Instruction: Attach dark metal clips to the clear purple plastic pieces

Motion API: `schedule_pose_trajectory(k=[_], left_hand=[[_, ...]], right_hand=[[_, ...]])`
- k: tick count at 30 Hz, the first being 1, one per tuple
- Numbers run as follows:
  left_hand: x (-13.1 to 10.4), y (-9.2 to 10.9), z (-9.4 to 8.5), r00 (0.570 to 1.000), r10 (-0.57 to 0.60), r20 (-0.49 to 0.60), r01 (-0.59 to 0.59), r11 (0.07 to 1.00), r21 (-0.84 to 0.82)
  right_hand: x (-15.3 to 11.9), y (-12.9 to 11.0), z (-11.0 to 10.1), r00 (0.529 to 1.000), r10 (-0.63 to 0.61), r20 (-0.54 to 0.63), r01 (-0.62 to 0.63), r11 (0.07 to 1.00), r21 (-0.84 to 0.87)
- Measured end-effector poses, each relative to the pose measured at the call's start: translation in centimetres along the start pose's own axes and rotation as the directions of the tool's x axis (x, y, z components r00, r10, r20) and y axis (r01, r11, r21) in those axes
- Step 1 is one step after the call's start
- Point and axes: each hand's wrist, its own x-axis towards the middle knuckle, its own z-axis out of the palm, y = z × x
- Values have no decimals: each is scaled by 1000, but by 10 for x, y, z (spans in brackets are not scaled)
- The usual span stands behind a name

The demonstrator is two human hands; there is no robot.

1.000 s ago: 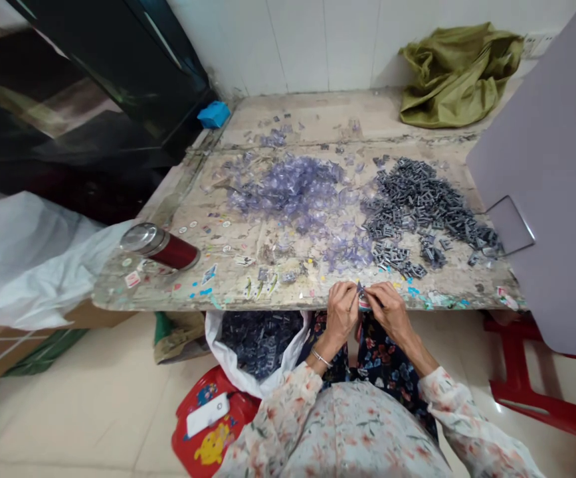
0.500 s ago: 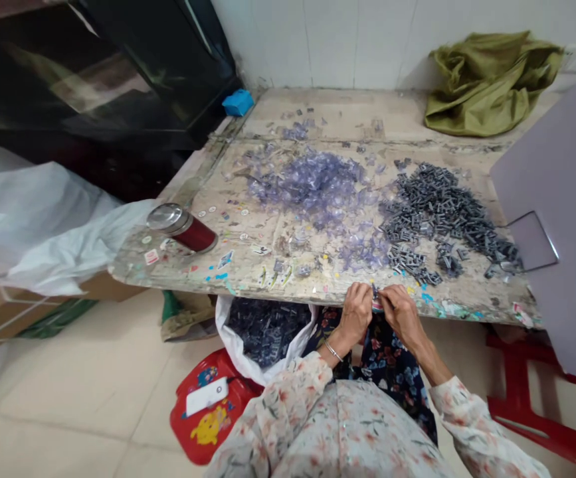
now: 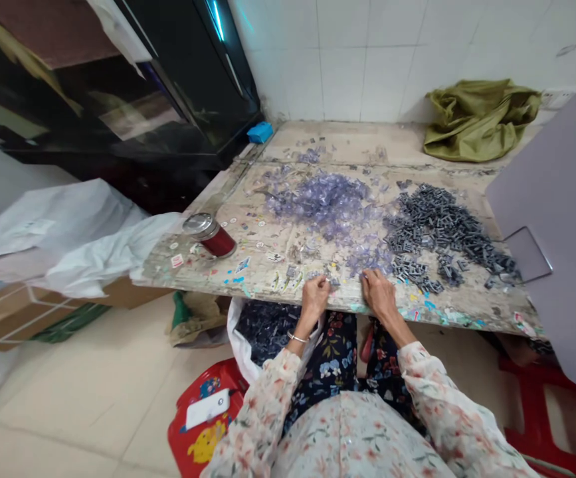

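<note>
At the table's front edge, my left hand [image 3: 316, 293] is closed in a pinch beside a few small grey and clear pieces [image 3: 334, 281]. Whatever its fingertips hold is too small to make out. My right hand [image 3: 379, 291] rests knuckles-up at the near border of the clear purplish plastic pieces [image 3: 367, 255]; its fingers are bent together, and their tips are hidden. Behind lies a larger heap of clear plastic pieces [image 3: 325, 199]. Small dark grey plastic parts [image 3: 432, 216] are piled to the right.
A white sack [image 3: 235, 335] of dark parts stands below the table edge. On the worn tabletop [image 3: 262, 232] are a red flask [image 3: 220, 242], stickers and an olive cloth [image 3: 481, 126]. A grey panel [image 3: 557, 219] borders the right; a red stool [image 3: 178, 425] bears a white device [image 3: 208, 408].
My hands were together at the table edge over a small piece. Now they are apart, the left shifted left and the right to the edge of the clear pieces. The camera view has shifted.
</note>
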Motion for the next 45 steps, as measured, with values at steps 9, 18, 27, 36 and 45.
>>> schedule_pose_trajectory(k=[9,18,27,36,45], left_hand=[[-23,26,4,970,151,-189,-146,989,36],[-57,61,67,918,-138,371,393,432,-811],[-65,66,74,917,-161,365,398,449,-800],[-65,67,71,878,-221,424,478,432,-765],[-65,67,62,865,-276,419,501,431,-750]], right_hand=[[-6,21,-19,946,266,187,-321,679,661],[-43,6,-36,847,260,463,-477,-11,879],[-58,26,-41,907,256,335,-422,536,731],[6,96,-80,989,-47,-142,-4,941,-337],[8,90,-80,943,-94,-318,56,990,-128]])
